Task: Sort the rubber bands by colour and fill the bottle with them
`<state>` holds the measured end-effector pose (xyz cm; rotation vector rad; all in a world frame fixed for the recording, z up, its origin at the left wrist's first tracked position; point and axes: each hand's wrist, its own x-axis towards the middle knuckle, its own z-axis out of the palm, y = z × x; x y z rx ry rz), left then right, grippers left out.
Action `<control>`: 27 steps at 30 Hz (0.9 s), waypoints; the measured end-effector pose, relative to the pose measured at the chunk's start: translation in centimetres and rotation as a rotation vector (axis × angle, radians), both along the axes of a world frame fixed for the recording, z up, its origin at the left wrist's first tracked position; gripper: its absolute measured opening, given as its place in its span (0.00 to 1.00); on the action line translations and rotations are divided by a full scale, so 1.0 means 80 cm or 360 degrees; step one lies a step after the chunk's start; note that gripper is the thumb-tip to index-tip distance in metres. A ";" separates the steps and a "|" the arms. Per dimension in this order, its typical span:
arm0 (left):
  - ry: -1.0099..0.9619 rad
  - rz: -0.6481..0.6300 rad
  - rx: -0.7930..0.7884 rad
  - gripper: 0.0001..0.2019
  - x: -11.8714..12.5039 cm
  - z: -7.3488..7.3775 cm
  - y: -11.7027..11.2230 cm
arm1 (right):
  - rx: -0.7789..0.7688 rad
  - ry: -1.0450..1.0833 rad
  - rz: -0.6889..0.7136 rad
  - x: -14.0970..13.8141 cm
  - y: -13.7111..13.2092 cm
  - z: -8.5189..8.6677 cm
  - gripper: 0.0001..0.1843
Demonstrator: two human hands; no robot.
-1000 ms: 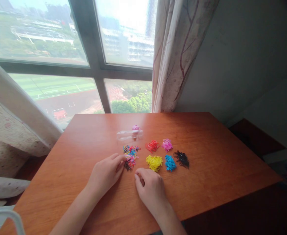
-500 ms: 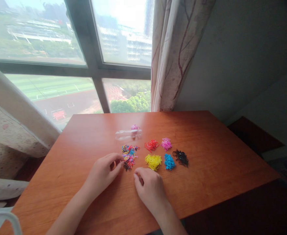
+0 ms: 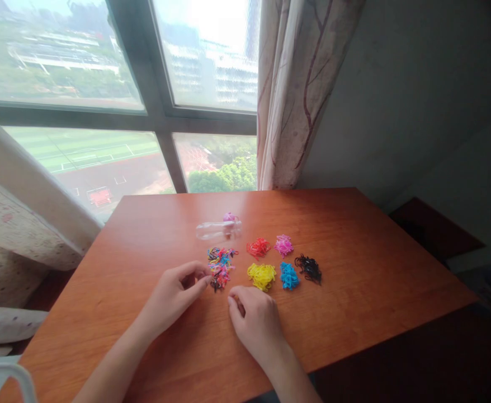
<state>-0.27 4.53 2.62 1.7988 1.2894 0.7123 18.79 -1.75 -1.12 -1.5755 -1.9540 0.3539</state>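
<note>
A mixed pile of small coloured rubber bands (image 3: 221,267) lies on the wooden table. My left hand (image 3: 182,291) is at its left edge, thumb and forefinger pinched together; whatever is between the tips is too small to make out. My right hand (image 3: 256,313) rests closer to me with curled fingers, thumb against forefinger, and its grip is hidden. Sorted by colour, more rubber bands form heaps to the right: yellow bands (image 3: 261,276) just beyond my right hand, blue bands (image 3: 289,276), black bands (image 3: 308,269), red bands (image 3: 258,247) and pink bands (image 3: 283,245).
Behind the mixed pile lies a clear plastic container (image 3: 212,230) with a purple-pink part (image 3: 230,217) at its right end. The table (image 3: 354,240) reaches back to a window and a patterned curtain (image 3: 289,95). A white rail (image 3: 17,372) shows at lower left.
My left thumb and forefinger have closed together beside the mixed pile. The right hand keeps nearly the same pose, and the heaps look unchanged. The view has shifted slightly.
</note>
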 end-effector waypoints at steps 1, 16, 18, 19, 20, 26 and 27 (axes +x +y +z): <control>-0.0015 -0.0012 -0.0011 0.14 0.000 -0.001 0.000 | -0.0008 0.0001 0.0001 0.000 0.000 0.000 0.08; 0.0666 -0.0327 0.0615 0.09 0.089 0.019 0.072 | -0.0067 0.0094 0.0039 0.000 0.001 -0.003 0.07; 0.0710 -0.0386 0.0624 0.08 0.103 0.019 0.088 | -0.0074 0.0104 0.0040 0.000 0.000 -0.004 0.08; 0.0731 -0.0405 0.0628 0.08 0.108 0.019 0.093 | -0.0076 0.0104 0.0041 0.000 0.000 -0.004 0.08; 0.0753 -0.0413 0.0632 0.08 0.111 0.019 0.098 | -0.0078 0.0103 0.0041 0.000 0.000 -0.004 0.08; 0.0851 -0.0372 0.0633 0.07 0.108 0.022 0.099 | -0.0074 0.0082 0.0046 0.000 -0.001 -0.002 0.07; 0.0856 -0.0365 0.0635 0.07 0.104 0.023 0.097 | -0.0071 0.0080 0.0046 0.001 0.000 -0.002 0.07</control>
